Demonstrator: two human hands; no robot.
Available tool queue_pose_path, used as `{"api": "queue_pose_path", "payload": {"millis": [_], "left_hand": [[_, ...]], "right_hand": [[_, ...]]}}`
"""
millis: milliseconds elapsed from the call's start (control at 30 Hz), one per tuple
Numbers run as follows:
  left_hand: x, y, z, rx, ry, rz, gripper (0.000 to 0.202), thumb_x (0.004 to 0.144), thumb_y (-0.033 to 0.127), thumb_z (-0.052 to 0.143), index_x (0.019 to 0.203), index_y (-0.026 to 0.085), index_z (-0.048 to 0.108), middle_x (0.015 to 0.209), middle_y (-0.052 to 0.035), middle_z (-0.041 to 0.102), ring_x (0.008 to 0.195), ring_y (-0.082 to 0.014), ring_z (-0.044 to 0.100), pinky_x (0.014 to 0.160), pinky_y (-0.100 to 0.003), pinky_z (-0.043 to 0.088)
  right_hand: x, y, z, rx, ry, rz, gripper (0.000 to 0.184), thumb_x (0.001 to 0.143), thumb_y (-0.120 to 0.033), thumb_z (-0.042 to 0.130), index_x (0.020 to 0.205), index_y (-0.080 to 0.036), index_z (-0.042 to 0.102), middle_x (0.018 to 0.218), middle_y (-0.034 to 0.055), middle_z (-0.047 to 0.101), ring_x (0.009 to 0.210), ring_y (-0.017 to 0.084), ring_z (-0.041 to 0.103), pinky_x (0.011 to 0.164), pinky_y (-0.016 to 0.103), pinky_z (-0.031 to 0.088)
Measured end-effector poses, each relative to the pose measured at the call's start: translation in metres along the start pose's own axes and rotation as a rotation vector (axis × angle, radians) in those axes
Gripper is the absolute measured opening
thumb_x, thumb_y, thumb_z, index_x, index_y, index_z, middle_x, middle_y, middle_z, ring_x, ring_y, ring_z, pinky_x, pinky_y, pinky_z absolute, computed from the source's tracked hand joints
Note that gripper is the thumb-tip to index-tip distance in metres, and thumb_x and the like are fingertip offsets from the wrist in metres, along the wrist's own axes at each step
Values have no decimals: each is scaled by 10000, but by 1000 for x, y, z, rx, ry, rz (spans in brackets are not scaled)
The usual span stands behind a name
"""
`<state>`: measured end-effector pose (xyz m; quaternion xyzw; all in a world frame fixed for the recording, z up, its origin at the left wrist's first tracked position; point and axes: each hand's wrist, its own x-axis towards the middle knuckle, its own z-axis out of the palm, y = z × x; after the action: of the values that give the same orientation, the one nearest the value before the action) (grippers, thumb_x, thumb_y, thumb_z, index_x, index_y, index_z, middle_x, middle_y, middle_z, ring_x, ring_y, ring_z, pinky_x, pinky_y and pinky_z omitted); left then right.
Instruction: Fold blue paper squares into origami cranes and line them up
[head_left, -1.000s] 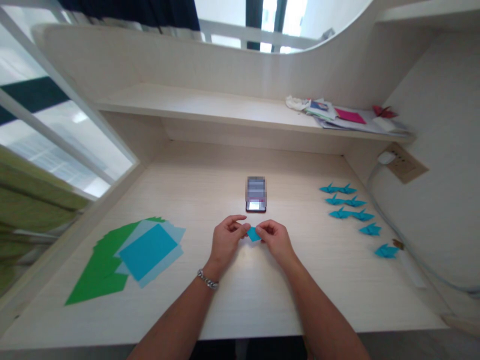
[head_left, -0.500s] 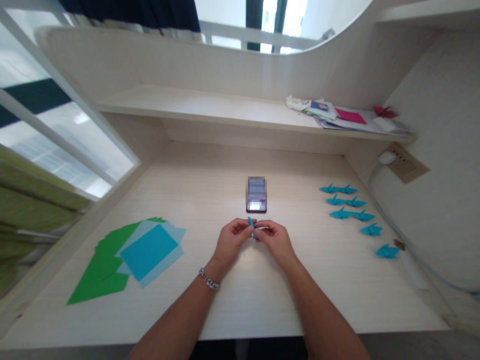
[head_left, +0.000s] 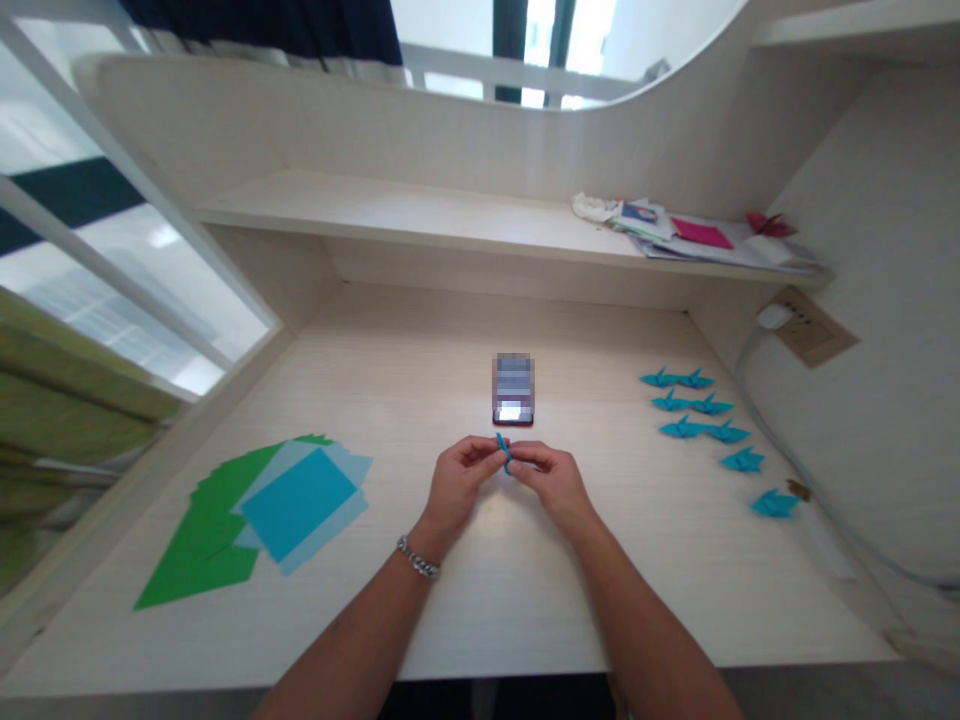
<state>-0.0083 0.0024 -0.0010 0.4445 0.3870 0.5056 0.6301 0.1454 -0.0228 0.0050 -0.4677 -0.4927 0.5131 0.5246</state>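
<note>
Head view, from where I stand by the bench point(head_left: 420, 340): L hand point(head_left: 465, 474) and R hand point(head_left: 551, 474) meet over its middle, fingers point(head_left: 489, 465) of both clamped on a small folded blue paper point(head_left: 501, 441), nearly edge-on btwn them & partly hidden. Phone point(head_left: 514, 388) w/ blurred screen lies flat just beyond. At L, blue sheets point(head_left: 300, 503), some paler, overlap green sheets point(head_left: 199, 545). At R, 8 folded blue figures point(head_left: 683, 428) rest in a slanting column: 3 rows of 2, then 2 singles nearer the front. White plug point(head_left: 773, 316) sits in the wall socket point(head_left: 817, 332) beyond. Up on the shelf point(head_left: 420, 210), R end: assorted papers point(head_left: 646, 218), incl. a pink piece point(head_left: 701, 232), plus a red folded item point(head_left: 770, 223).
</note>
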Motion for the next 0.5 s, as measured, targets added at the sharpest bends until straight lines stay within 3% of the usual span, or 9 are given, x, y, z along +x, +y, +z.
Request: {"api": "queue_pose_path", "payload": {"millis": [267, 500], "left_hand": [[0, 0, 0, 59, -4, 28, 192, 695, 249, 735, 838, 136, 674, 953, -97, 708, 897, -200, 644, 857, -345, 481], [0, 3, 2, 113, 21, 38, 206, 686, 271, 738, 824, 129, 680, 963, -110, 705, 900, -216, 649, 845, -359, 501]], "right_hand": [[1, 3, 1, -42, 49, -57, 162, 721, -300, 692, 853, -221, 743, 1009, 74, 691, 965, 238, 630, 799, 354, 528], [0, 6, 5, -33, 67, -20, 189, 726, -302, 683, 878, -206, 739, 1055, 85, 692, 969, 247, 641, 795, 361, 534]]}}
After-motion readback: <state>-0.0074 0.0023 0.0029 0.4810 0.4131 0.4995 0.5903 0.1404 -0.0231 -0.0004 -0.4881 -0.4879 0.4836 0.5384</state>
